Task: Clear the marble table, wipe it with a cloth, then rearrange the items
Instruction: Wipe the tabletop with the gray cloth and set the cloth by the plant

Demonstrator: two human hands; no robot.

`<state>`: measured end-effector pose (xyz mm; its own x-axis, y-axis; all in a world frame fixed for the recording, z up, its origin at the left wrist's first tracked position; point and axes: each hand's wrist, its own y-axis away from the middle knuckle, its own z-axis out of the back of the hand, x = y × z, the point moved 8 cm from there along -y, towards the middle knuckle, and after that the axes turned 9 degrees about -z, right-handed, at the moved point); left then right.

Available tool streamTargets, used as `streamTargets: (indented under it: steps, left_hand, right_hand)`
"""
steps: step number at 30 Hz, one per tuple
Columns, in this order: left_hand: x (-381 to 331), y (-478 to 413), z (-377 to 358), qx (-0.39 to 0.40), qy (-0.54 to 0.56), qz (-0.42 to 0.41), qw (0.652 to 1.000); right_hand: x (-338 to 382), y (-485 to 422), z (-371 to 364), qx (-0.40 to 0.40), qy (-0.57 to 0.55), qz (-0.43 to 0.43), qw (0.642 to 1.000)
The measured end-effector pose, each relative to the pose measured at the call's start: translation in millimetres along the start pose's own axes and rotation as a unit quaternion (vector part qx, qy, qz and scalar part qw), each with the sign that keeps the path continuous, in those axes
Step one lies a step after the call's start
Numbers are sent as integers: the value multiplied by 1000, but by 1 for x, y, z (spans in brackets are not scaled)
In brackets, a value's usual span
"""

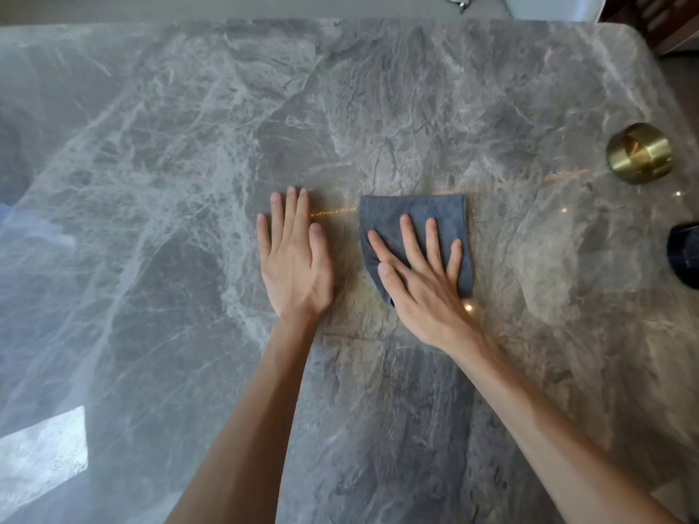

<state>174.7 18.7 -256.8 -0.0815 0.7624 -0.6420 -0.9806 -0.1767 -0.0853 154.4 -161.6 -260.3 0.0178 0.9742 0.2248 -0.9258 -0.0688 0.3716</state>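
Observation:
A folded blue-grey cloth (435, 215) lies flat on the grey marble table (189, 164), a little right of the middle. My right hand (420, 281) presses down on the cloth with its fingers spread, covering the cloth's lower half. My left hand (293, 259) rests flat on the bare marble just left of the cloth, fingers together, with nothing in it. A narrow strip of marble separates the two hands.
A round brass object (640, 153) stands near the table's right edge. A dark rounded object (685, 255) is cut off by the frame's right side below it. The table's rounded far right corner (639, 39) shows, with wooden furniture beyond.

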Motion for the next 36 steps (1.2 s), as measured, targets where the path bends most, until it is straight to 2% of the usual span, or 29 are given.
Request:
streamTargets:
  steps: [6, 11, 20, 22, 28, 31, 34, 36]
  left_hand:
    - [2, 1, 3, -4, 30, -6, 1000]
    - [2, 0, 3, -6, 40, -1, 999]
    - [2, 1, 4, -6, 41, 0, 999]
    - [0, 1, 4, -6, 46, 0, 999]
    - [-1, 1, 6, 1, 59, -11, 998]
    - [1, 1, 7, 2, 92, -14, 996]
    - [4, 1, 6, 3, 109, -12, 994]
    - [3, 2, 6, 5, 119, -15, 993]
  right_hand:
    - [15, 26, -6, -23, 69, 118, 990]
    - [-7, 17, -5, 4, 122, 78, 989]
    - [-11, 49, -14, 1, 174, 176, 969]
    - [-12, 51, -12, -18, 171, 163, 971]
    - [28, 60, -34, -50, 105, 48, 992]
    - [49, 18, -26, -59, 78, 6, 995]
    - [27, -26, -6, -51, 72, -27, 996]
    - [-7, -21, 2, -40, 81, -21, 996]
